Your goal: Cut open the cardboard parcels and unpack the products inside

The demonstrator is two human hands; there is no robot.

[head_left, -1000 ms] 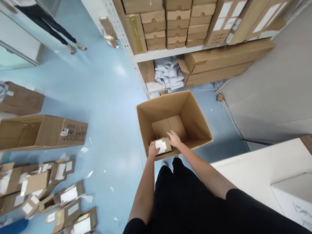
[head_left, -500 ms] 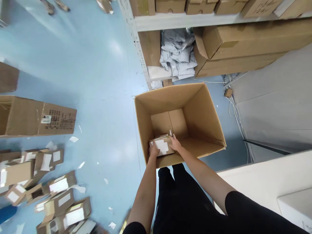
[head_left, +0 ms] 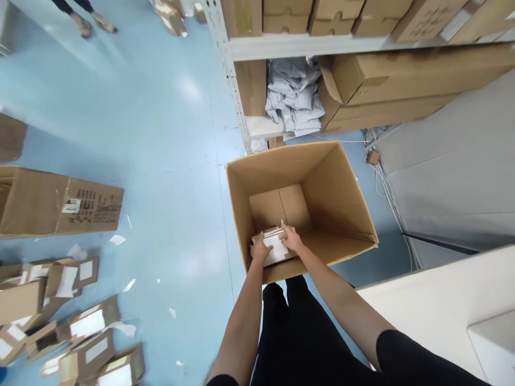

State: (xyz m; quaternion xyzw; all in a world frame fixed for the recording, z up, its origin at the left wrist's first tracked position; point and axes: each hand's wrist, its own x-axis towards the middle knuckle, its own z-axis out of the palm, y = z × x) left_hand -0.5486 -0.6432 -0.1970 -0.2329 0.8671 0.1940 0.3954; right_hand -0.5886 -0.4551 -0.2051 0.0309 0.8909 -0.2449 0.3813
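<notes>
Small brown cardboard box, white-topped (head_left: 277, 249): inside the large open brown cardboard carton (head_left: 281, 171), near-left corner; contact with its bottom unclear.
Left hand (head_left: 260, 249): grip pinching the box's left end.
Right hand (head_left: 292, 239): grip pinching its right end.
Step, judged: positioning the box.
Next move, judged: calls for even two-handed support, clear of the walls.

The lone head-worn camera looks forward and steeply down into the open carton (head_left: 336, 198), well back from it: all four rim edges fit, with floor (head_left: 177, 187) spreading wide beyond the left edge.
</notes>
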